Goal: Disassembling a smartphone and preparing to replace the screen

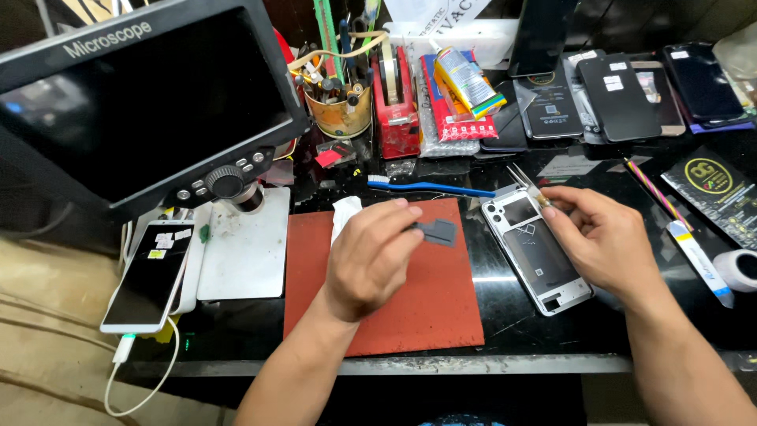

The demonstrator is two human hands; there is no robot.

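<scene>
Two hands over the counter (512, 335): left hand (371, 256), grip clenched on a small dark grey part (436, 231) above the red mat (426, 308); right hand (603, 237), tweezers (526, 183) pinched, beside an opened phone frame (536, 256) right of the mat.

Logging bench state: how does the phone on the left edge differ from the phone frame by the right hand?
The white phone is assembled, its dark screen intact, with a cable plugged in; the phone frame is opened up, its insides exposed. The white phone lies untouched beside the microscope base; the frame lies under the right hand, which holds tweezers. Both lie flat.
</scene>
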